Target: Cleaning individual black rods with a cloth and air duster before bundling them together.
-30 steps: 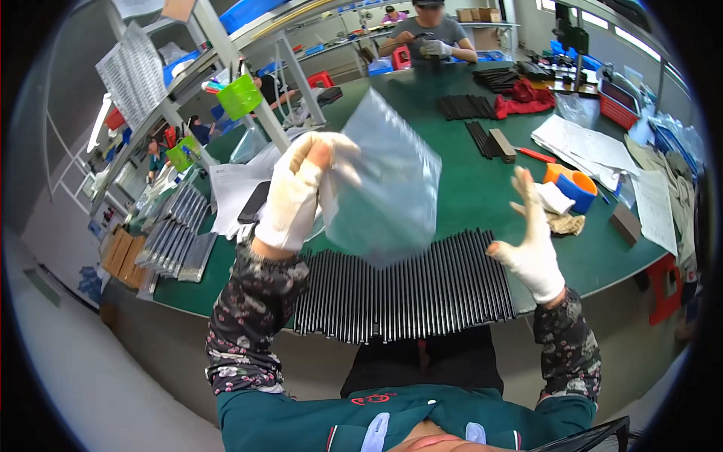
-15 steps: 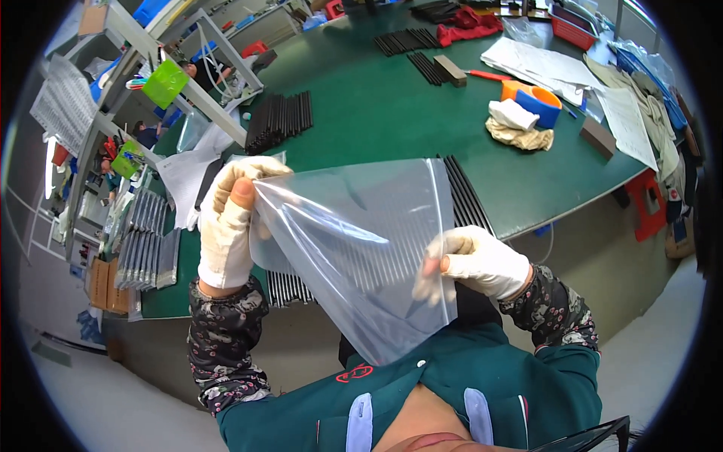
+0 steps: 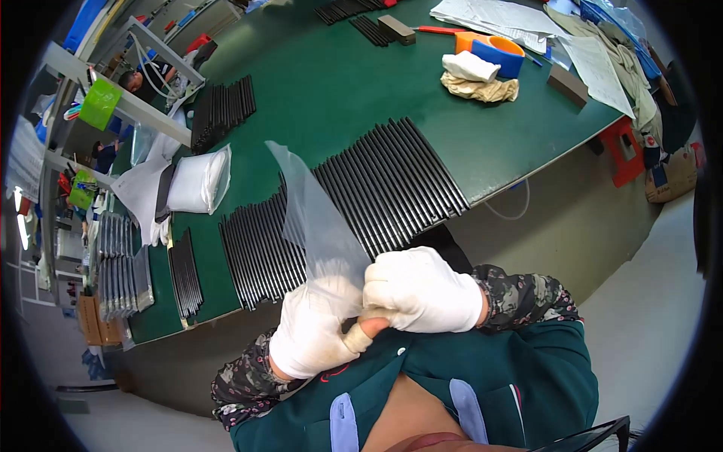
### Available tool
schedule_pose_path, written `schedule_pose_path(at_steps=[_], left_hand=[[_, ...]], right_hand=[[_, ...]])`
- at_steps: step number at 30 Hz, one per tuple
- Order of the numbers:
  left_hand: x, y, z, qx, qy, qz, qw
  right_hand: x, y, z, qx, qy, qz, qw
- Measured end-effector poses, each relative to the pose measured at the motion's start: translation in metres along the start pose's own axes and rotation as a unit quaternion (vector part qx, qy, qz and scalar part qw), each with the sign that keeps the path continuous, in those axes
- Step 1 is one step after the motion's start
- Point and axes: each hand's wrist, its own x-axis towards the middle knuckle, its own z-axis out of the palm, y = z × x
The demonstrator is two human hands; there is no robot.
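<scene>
Both grips pinching clear bag, black strips behind

Both hands gloved in white, drawn in close to the chest. Left hand low and left of centre, fingers curled, thumb stretched rightward with its bare-looking tip poking out under the other hand. Right hand just above and to the right, knuckles up, fingers folded down over that thumb; the two hands touching. Both closed in a pinch around a thin clear sheet. Left forearm in a camouflage-patterned sleeve, bent sharply, elbow out to the lower left. Right forearm in the same sleeve, coming in from the right, wrist level.
</scene>
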Motion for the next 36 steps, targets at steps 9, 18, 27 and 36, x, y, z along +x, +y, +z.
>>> schedule_pose_path(at_steps=[9, 18, 27, 36], left_hand=[[-0.005, -0.015, 0.018, -0.179, 0.085, 0.101, 0.975], [0.001, -0.006, 0.020, -0.179, 0.073, 0.144, 0.971], [0.028, -0.020, 0.020, 0.208, 0.486, 0.097, 0.843], [0.029, -0.017, -0.025, 0.395, 0.279, 0.102, 0.869]], right_hand=[[-0.006, 0.009, 0.001, 0.239, -0.030, 0.015, 0.971], [-0.014, 0.005, 0.001, 0.708, 0.070, 0.241, 0.660], [0.012, 0.002, -0.022, -0.051, 0.096, -0.043, 0.993], [0.032, 0.016, -0.050, -0.350, 0.098, -0.024, 0.931]])
